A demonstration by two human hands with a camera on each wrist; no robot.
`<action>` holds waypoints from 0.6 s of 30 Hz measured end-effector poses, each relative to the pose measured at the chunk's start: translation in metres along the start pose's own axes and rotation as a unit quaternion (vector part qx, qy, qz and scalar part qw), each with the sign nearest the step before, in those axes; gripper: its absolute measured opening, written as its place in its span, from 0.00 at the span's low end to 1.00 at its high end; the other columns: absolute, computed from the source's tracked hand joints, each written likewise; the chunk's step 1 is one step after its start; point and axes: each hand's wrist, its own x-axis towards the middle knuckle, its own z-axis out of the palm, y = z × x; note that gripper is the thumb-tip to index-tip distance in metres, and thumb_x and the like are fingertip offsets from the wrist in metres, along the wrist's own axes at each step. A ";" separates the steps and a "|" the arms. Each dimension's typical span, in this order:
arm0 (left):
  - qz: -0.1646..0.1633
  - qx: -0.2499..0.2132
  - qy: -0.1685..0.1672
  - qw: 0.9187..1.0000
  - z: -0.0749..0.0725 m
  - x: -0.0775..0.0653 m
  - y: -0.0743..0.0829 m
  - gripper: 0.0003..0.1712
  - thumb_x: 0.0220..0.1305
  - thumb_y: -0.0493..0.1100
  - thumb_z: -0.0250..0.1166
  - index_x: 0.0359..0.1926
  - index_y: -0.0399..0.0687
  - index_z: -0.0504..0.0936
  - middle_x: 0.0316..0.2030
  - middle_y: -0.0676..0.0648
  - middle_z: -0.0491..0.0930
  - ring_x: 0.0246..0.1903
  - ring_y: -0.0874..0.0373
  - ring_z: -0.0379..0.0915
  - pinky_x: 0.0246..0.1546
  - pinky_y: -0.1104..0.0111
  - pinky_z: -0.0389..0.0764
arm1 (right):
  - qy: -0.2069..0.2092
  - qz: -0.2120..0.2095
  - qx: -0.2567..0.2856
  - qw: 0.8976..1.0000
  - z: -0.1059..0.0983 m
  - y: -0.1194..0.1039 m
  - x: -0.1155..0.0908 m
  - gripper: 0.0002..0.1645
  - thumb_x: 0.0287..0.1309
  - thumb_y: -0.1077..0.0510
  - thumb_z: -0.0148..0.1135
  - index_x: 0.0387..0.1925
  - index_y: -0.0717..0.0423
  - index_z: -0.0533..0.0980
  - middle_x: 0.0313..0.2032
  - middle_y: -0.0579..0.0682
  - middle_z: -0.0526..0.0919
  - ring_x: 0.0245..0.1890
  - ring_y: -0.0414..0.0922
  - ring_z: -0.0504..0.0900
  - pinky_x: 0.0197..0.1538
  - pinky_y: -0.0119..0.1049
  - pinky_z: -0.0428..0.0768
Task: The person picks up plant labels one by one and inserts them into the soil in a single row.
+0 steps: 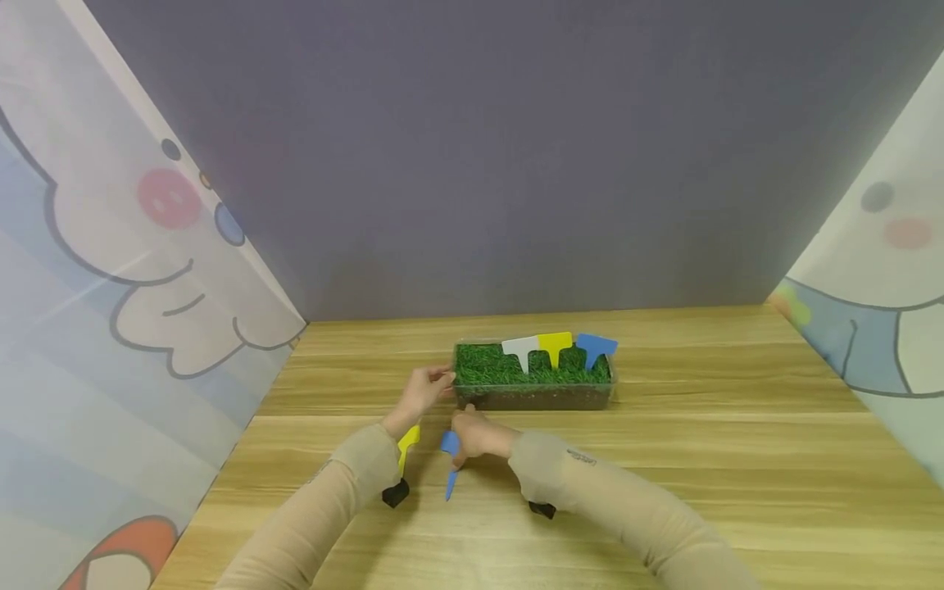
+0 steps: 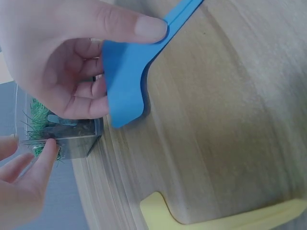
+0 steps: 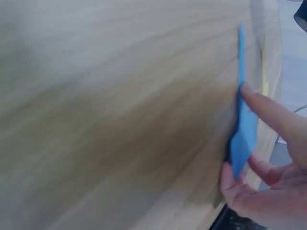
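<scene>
My right hand [image 1: 479, 434] is over the table in front of the box, pinching a blue T-shaped plant label [image 2: 125, 79]. Its thumb lies along the stem while the other fingers hold the wide head. In the head view the label's tip points toward me. My left hand [image 1: 419, 397] is at the left end of a clear planter box [image 1: 534, 399], with fairly straight fingers [image 2: 44, 160] against its wall. Green artificial grass [image 1: 479, 365] fills the box. White [image 1: 521, 348], yellow [image 1: 555, 344] and blue labels [image 1: 596, 346] stand in the grass.
A yellow label [image 1: 406, 447] lies under my left forearm, beside a small black piece [image 1: 396, 493]. Another black piece [image 1: 542, 510] shows partly from under my right sleeve. A grey wall [image 1: 538, 164] rises behind the wooden table [image 1: 701, 459], with cartoon-printed panels at both sides.
</scene>
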 end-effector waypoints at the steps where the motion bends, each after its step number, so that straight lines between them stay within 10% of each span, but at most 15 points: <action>1: -0.001 0.001 -0.001 1.000 0.000 0.000 0.000 0.20 0.63 0.35 0.52 0.54 0.26 0.68 0.48 0.29 0.71 0.41 0.41 0.75 0.43 0.56 0.78 | 0.003 -0.005 0.017 1.000 0.000 0.002 0.000 0.32 0.33 0.50 0.74 0.43 0.60 0.74 0.41 0.48 0.74 0.41 0.45 0.69 0.41 0.33 0.75; 18: 0.011 0.000 0.002 1.000 -0.001 0.003 -0.002 0.20 0.62 0.34 0.53 0.53 0.25 0.69 0.47 0.28 0.72 0.39 0.42 0.76 0.41 0.57 0.78 | -0.015 -0.078 0.182 0.980 -0.008 0.024 0.015 0.07 0.42 0.64 0.67 0.27 0.62 0.81 0.24 0.48 0.81 0.23 0.39 0.77 0.27 0.28 0.77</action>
